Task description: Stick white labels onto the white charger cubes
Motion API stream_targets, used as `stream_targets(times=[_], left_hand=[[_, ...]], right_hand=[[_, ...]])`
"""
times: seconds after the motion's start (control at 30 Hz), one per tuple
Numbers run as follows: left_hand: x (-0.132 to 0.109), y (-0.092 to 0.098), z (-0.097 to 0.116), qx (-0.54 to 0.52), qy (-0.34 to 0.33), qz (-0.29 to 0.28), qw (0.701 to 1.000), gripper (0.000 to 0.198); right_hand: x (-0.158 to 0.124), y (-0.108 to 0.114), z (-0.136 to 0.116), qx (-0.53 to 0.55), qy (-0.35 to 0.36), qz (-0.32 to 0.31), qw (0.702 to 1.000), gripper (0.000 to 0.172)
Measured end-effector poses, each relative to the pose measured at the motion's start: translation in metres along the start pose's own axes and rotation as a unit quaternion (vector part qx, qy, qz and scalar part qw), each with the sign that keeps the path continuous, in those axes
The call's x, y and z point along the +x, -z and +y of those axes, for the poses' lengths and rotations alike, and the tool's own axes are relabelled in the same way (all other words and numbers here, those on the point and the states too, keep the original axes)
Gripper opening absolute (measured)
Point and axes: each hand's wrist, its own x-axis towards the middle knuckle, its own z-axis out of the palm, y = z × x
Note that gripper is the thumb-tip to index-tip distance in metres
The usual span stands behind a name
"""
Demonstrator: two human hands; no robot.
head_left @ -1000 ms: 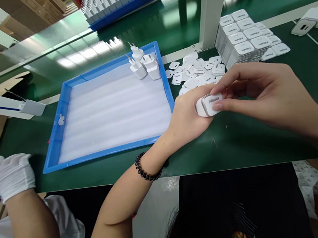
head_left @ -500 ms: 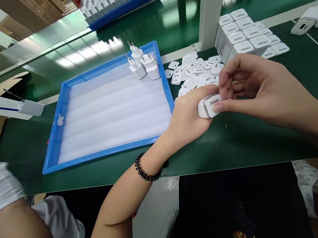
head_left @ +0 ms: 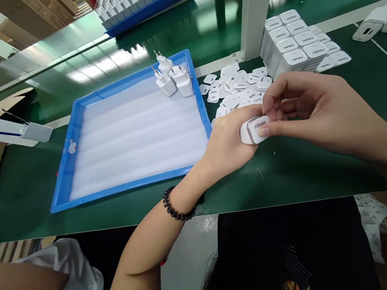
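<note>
Just right of the blue tray, our left hand wraps the white charger — our right hand pinches its printed face; a loose grip could let it twist free.

The green bench carries a blue tray on the left. Loose white cover plates lie scattered just beside the tray's right rim. Neat stacks of printed plates stand behind them, and two white chargers lie at the far right.
</note>
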Motion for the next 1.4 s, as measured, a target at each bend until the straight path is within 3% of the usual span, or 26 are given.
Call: stream_targets(times=[0.1, 0.97, 1.23, 1.33, 1.4], left_hand=[[-0.0004, -0.0006, -0.0001, -0.013, -0.006, 0.003, 1.000, 0.013], [0.0006, -0.0008, -0.0020, 0.004, -0.018, -0.018, 1.000, 0.012], [0.0001, -0.0006, -0.0046, -0.026, -0.029, -0.021, 0.999, 0.017], [-0.0006, -0.0017, -0.0077, -0.033, -0.050, -0.016, 0.998, 0.021], [-0.0010, -0.0026, -0.0085, -0.038, -0.072, -0.009, 0.997, 0.022]], right_hand=[[-0.0006, -0.0002, -0.0002, -0.016, 0.014, -0.005, 1.000, 0.015], [-0.0013, 0.0017, 0.0004, -0.053, 0.017, -0.022, 0.998, 0.021], [-0.0007, 0.0020, -0.0023, -0.101, 0.045, -0.019, 0.994, 0.011], [-0.0007, 0.0037, 0.0003, -0.114, 0.052, -0.016, 0.992, 0.019], [0.0004, 0.0057, 0.0036, -0.091, 0.040, -0.023, 0.995, 0.034]])
